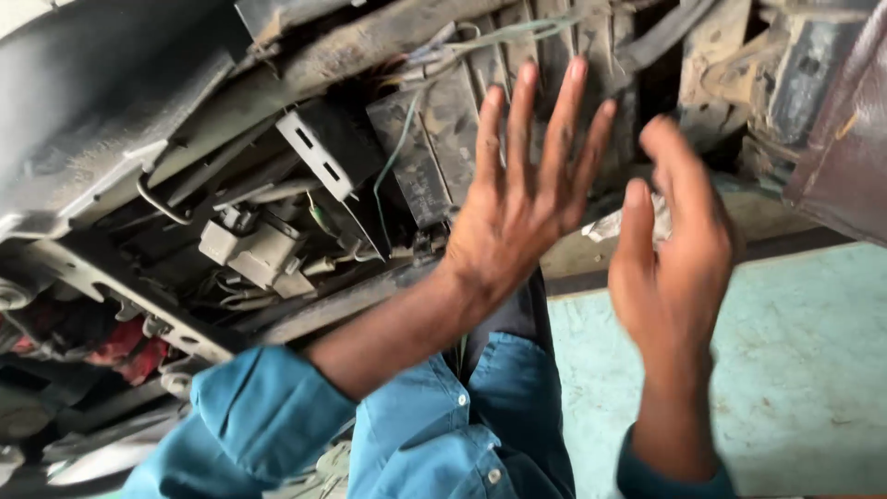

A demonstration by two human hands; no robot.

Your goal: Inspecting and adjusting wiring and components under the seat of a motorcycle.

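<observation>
My left hand (522, 208) is raised with its fingers spread wide, grimy with grease, holding nothing, in front of a dark ribbed metal part (434, 148) of an opened vehicle. My right hand (674, 259) is up beside it, fingers loosely curled and slightly blurred. A small crumpled whitish scrap (610, 224) shows just behind its fingers; whether the hand grips it I cannot tell. Both arms wear blue shirt sleeves (268, 416).
Exposed vehicle innards fill the left: a white perforated bracket (316, 152), a grey connector block (254, 254), green wires (388, 166), a red rag (129, 346). A dark maroon body panel (845, 157) stands at right. Pale green floor (785, 370) lies below right.
</observation>
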